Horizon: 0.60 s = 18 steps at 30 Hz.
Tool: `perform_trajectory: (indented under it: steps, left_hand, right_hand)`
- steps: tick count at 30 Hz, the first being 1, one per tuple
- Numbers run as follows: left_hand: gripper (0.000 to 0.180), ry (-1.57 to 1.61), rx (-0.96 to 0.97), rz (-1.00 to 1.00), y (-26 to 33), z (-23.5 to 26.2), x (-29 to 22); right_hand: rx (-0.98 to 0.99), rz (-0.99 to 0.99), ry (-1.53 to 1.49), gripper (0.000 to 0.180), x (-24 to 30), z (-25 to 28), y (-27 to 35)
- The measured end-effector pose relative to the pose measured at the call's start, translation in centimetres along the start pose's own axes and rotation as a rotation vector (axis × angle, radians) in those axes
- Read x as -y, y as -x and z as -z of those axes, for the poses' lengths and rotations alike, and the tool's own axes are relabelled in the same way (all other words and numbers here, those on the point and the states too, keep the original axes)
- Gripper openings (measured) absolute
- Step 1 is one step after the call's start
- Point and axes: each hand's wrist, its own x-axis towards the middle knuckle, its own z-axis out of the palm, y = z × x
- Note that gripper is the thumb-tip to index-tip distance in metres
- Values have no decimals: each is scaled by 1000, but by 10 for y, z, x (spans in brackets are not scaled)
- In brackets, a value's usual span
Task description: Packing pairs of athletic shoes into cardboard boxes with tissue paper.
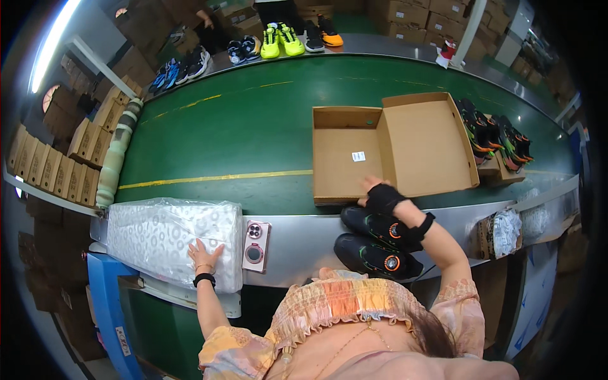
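My left hand [206, 256] lies with spread fingers on a plastic-wrapped stack of white patterned paper [168, 234] at the near left. In a black fingerless wrist wrap, my right hand [380, 194] is at the near edge of an open brown cardboard shoebox [339, 136]. Its fingers are stretched out and apart, with nothing seen in them. The box lid [427, 149] is folded back to the right, and a small white label [359, 156] lies on the box bottom. Below my right forearm, a pair of black shoes [367, 254] rests side by side on the metal ledge, partly covered by the arm.
A pink phone [256, 247] lies beside the paper stack. Green conveyor belt [215, 136] runs behind. More dark shoes [487, 130] stand right of the lid; a bright yellow pair [282, 41] stands on the far ledge. Shoeboxes [54, 168] line the left; a carton of crumpled white material [505, 231] sits right.
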Motion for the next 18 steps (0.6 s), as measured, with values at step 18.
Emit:
perform_trajectory:
  steps: [18]
  left_hand:
    - [25, 766, -840, -17, -3, 145, -6]
  right_hand:
    - [156, 76, -10, 37, 55, -8, -12]
